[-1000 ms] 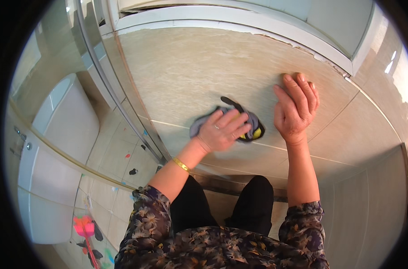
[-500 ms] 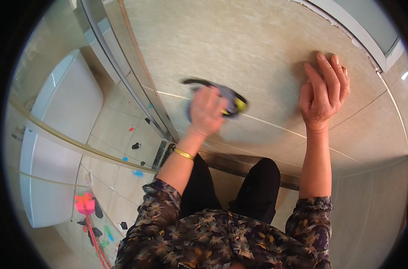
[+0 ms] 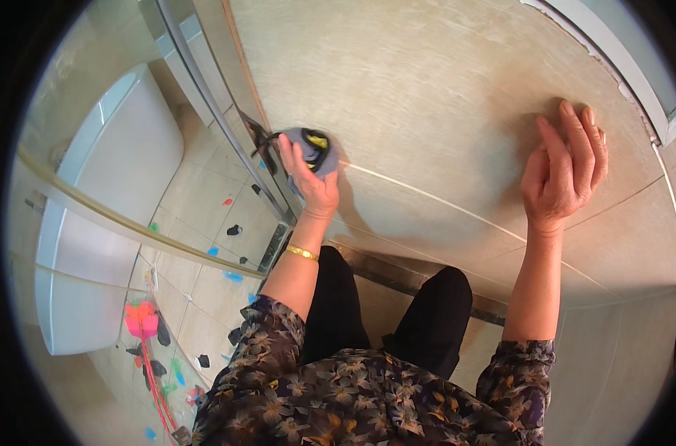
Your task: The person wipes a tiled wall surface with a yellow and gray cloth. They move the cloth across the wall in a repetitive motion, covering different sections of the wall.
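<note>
My left hand [image 3: 312, 182] presses a bunched grey cloth [image 3: 299, 139] with black edging and yellow patches against the beige tiled wall [image 3: 427, 104]. It is at the wall's left side, close to the metal frame of a glass panel. A dark loose end of the cloth hangs out toward that frame. Part of the cloth is hidden under the fingers, and its exact kind cannot be made out. On the right, my right hand [image 3: 565, 171] leans on the same wall, fingers slightly bent and apart, holding nothing.
Beyond the glass panel's metal frame [image 3: 219, 111] on the left stands a white toilet [image 3: 122, 171]. A pink long-handled fly swatter [image 3: 143, 320] is near it, over a floor with coloured patches. A white window frame [image 3: 613, 59] edges the wall at upper right.
My left hand has moved the cloth leftward along the wall, up to the metal frame. The right hand stays on the wall; the whole view has shifted slightly.
</note>
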`<state>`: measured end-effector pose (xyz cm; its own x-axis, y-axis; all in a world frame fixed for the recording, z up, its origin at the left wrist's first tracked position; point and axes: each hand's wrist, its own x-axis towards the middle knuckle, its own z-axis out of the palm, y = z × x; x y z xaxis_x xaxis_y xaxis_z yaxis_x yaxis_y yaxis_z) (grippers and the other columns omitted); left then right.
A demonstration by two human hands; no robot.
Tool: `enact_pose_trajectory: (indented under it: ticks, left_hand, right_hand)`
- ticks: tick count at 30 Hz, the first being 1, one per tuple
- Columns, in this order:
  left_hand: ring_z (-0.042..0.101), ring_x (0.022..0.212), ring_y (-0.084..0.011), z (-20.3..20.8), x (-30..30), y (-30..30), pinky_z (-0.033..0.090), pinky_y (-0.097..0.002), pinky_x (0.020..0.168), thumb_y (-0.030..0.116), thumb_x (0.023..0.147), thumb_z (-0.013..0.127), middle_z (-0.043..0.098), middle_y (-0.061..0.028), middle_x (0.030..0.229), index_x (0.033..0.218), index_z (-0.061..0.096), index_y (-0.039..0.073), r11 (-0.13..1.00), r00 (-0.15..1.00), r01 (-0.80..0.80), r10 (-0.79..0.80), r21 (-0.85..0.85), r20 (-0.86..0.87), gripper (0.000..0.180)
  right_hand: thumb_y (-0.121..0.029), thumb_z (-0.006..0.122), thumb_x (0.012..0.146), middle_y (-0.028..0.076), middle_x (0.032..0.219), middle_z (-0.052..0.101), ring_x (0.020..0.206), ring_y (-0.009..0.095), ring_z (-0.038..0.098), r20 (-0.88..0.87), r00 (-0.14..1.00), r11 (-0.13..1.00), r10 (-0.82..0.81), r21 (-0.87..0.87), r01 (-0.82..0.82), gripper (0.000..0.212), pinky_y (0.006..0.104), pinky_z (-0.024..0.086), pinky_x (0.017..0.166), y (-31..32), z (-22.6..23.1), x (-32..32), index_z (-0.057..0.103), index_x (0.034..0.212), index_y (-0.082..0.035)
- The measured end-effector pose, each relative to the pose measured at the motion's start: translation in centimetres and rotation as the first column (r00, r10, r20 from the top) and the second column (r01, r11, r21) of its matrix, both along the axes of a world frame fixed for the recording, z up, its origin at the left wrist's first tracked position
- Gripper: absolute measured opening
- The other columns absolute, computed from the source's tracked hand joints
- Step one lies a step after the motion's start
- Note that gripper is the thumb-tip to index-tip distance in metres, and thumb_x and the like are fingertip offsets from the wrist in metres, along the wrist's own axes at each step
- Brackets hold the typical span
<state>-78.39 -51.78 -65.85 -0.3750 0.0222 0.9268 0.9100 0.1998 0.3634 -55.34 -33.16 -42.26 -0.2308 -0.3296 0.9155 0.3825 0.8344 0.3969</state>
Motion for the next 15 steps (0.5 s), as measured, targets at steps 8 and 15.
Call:
enact_pose_trajectory:
  ticks: [8, 15]
  left_hand:
    - [0.01, 0.147, -0.0449, -6.2, 8.0, 3.3, 0.011, -0.053, 0.119, 0.03, 0.095, 0.054, 0.003, -0.0319, 0.158, 0.152, -0.002, -0.008, 0.976, 0.757, -0.029, -0.12, 0.216, 0.643, 0.089]
    - [0.013, 0.148, -0.0437, -0.1, 1.1, 0.4, 0.015, -0.0509, 0.119, 0.017, 0.096, 0.044, 0.008, -0.0273, 0.16, 0.152, 0.012, -0.007, 0.999, 0.995, 0.007, -0.01, 0.033, 0.096, 0.069]
  right_hand:
    - [0.005, 0.055, 0.072, 0.003, 0.116, 0.07, 0.119, 0.022, 0.059, 0.011, 0.999, 0.999, 0.043, 0.008, -0.043, 0.033, 0.0369, 0.038, 0.108, -0.3, -0.4, -0.4, 0.076, 0.091, -0.013]
    - [0.005, 0.055, 0.075, 0.004, 0.116, 0.07, 0.118, 0.023, 0.06, -0.013, 0.999, 0.999, 0.035, 0.002, -0.035, 0.032, 0.0371, 0.038, 0.108, -0.3, -0.7, -0.2, 0.075, 0.092, -0.013]
